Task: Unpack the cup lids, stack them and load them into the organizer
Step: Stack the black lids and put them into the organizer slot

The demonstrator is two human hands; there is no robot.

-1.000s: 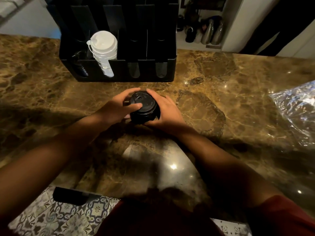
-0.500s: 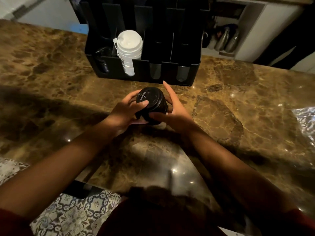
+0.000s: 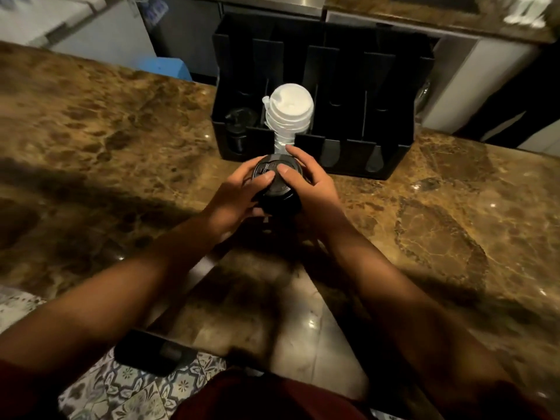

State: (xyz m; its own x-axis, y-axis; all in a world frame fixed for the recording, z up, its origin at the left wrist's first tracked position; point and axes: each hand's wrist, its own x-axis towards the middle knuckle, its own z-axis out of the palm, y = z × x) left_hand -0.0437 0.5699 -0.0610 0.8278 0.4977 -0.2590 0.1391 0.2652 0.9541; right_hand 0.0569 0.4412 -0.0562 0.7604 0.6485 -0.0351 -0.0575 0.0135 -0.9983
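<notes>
A stack of black cup lids [image 3: 280,194] is held just above the brown marble counter, right in front of the black organizer [image 3: 391,160]. My left hand [image 3: 236,198] grips the stack from the left and my right hand [image 3: 315,189] from the right, both thumbs resting on the top lid. In the organizer, a stack of white lids [image 3: 289,112] fills the second slot from the left. A few dark lids [image 3: 238,128] sit in the leftmost slot. The two slots to the right look empty.
The marble counter [image 3: 439,231] spreads to both sides. A dark phone-like object [image 3: 151,354] lies at the counter's near edge over patterned floor tiles. Cabinets and a shelf stand behind the organizer.
Both hands have carried the black lid stack forward, closer to the organizer's front. The view has shifted right and nearer; the plastic bag at right is out of frame.
</notes>
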